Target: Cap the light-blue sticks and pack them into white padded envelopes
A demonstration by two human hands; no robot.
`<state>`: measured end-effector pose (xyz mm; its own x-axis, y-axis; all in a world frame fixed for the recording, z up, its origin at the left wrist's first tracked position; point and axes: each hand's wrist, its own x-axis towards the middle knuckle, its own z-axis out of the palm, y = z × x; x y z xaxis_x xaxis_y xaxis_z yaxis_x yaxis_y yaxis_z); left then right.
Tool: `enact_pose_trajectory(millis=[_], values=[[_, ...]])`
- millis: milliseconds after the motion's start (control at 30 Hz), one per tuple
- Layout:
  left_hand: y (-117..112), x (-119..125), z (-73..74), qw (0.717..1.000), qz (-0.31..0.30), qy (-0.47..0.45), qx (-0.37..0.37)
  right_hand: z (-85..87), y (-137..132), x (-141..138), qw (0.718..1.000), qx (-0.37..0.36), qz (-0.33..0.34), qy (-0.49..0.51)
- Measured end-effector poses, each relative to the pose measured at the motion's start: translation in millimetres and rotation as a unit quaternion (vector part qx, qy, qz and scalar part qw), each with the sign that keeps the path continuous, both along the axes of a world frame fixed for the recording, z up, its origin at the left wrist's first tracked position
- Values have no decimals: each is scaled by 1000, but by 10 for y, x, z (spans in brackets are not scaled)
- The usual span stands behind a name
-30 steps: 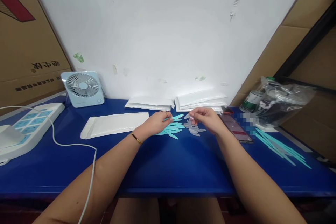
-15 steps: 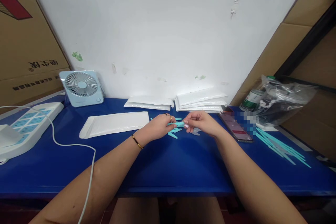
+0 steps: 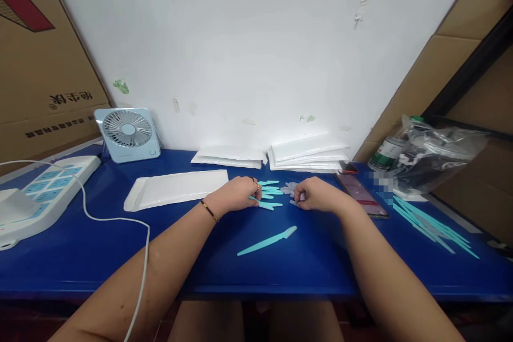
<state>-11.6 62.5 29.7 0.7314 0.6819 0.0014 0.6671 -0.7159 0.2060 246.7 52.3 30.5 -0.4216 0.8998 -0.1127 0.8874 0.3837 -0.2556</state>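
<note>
My left hand (image 3: 239, 194) rests curled on the blue table (image 3: 256, 262), its fingers pinched on one teal stick from the pile of teal sticks (image 3: 269, 192). My right hand (image 3: 315, 195) is curled over a small heap of clear caps (image 3: 289, 189); what its fingertips hold is hidden. One capped teal stick (image 3: 267, 241) lies alone on the table in front of both hands.
A white padded envelope (image 3: 176, 188) lies left of my hands, with two stacks of envelopes (image 3: 308, 152) at the wall. A phone (image 3: 363, 194), more teal sticks (image 3: 430, 224) and a plastic bag (image 3: 436, 152) are at right. A fan (image 3: 127, 134), power strip (image 3: 44, 192) and cable (image 3: 132, 224) are at left.
The hands had met to join a cap and a teal stick. That stick now lies on the table near me, and both hands are back at their piles.
</note>
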Motion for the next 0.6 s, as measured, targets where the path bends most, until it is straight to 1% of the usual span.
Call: enact_pose_trajectory(millis=[133, 200, 300, 400, 500, 600], values=[[-22, 25, 10, 999, 15, -51, 0, -20, -26, -71, 1000, 1, 13, 7], [-41, 35, 27, 996, 21, -82, -27, -20, -36, -86, 1000, -7, 24, 17], [-79, 45, 57, 988, 27, -124, -87, -6, -49, -93, 999, -14, 34, 35], [-109, 47, 79, 980, 30, -147, -134, 21, -71, -95, 994, -20, 43, 98], [-112, 47, 85, 980, 32, -155, -118, 43, -101, -99, 981, -22, 41, 186], [-101, 50, 77, 983, 28, -153, -96, 48, -122, -120, 966, -26, 41, 253]])
